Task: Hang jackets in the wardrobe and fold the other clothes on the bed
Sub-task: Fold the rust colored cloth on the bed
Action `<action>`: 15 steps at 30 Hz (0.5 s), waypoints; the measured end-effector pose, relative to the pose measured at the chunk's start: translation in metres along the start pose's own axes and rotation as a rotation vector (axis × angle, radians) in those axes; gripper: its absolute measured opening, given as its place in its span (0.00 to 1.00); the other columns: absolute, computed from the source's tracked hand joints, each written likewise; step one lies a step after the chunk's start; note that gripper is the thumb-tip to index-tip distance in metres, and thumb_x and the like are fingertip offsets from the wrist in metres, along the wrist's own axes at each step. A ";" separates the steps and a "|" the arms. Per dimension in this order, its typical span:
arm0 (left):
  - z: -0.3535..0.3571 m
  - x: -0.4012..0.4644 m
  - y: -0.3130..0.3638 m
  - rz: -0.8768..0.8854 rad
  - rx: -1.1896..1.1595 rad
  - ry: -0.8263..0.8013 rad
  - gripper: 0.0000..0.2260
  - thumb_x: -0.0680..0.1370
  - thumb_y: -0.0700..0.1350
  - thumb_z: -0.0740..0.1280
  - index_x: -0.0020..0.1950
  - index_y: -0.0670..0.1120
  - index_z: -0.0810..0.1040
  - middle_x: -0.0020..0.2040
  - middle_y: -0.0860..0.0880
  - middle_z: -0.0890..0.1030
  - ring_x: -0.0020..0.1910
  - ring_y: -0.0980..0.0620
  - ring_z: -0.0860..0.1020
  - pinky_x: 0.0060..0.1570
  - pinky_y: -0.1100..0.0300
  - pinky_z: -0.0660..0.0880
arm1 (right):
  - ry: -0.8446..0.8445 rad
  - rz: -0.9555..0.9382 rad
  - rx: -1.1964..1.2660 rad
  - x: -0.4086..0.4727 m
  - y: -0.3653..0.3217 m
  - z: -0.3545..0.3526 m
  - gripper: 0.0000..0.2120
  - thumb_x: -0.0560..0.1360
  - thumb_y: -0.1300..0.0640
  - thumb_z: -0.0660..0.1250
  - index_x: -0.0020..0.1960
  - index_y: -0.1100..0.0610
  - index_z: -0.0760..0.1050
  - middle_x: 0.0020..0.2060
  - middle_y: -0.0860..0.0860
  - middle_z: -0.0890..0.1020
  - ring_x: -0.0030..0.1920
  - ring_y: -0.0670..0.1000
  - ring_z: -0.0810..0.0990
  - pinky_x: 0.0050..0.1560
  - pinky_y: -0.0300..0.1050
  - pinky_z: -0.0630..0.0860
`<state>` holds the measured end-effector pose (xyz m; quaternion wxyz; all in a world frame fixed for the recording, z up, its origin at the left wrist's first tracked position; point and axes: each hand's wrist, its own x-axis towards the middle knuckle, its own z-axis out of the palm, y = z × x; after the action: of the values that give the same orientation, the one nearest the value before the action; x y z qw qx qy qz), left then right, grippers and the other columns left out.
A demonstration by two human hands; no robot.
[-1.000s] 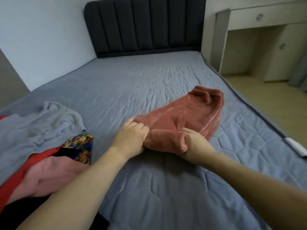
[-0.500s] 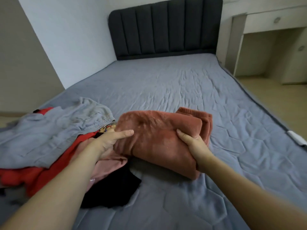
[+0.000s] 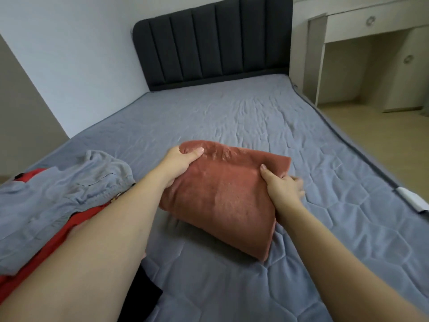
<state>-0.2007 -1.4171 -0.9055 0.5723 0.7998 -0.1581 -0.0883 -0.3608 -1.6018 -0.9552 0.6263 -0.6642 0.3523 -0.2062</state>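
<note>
Count: one folded rust-red garment [image 3: 222, 196]; one loose pile of clothes at 9 o'clock, in which show one grey garment [image 3: 58, 201], one red garment [image 3: 69, 231] under it and a black piece [image 3: 144, 298] at the near edge; two hands.

Folded rust-red garment sits mid-frame over the bed [image 3: 255, 122]. Its near corner looks down on the blue-grey quilted cover; whether the far part is lifted clear, cannot tell.

Left hand [image 3: 178, 166] grips the garment's 10 o'clock corner: thumb on top, the other fingers curled out of sight beneath the cloth. Right hand [image 3: 282, 187] holds the 3 o'clock edge: thumb pressed on the upper face, fingers [image 3: 298, 182] reaching past the edge under it, blurred. The garment spans the gap between both hands.

Pile lies just beside the left forearm, apart from the folded piece. Dark padded headboard [image 3: 213, 40] at 12 o'clock; pale desk unit [image 3: 371, 22] at 2 o'clock.
</note>
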 end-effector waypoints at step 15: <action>0.033 0.037 -0.059 -0.040 0.991 0.294 0.26 0.82 0.59 0.49 0.63 0.42 0.74 0.65 0.37 0.75 0.65 0.38 0.72 0.63 0.47 0.67 | 0.012 0.057 0.116 0.049 0.060 0.006 0.19 0.76 0.51 0.68 0.62 0.57 0.67 0.50 0.51 0.76 0.52 0.53 0.75 0.54 0.45 0.70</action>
<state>-0.1680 -1.4422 -0.9702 0.1393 0.9817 -0.0835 0.0995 -0.3370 -1.6312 -1.0229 0.6673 -0.6152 0.3622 -0.2122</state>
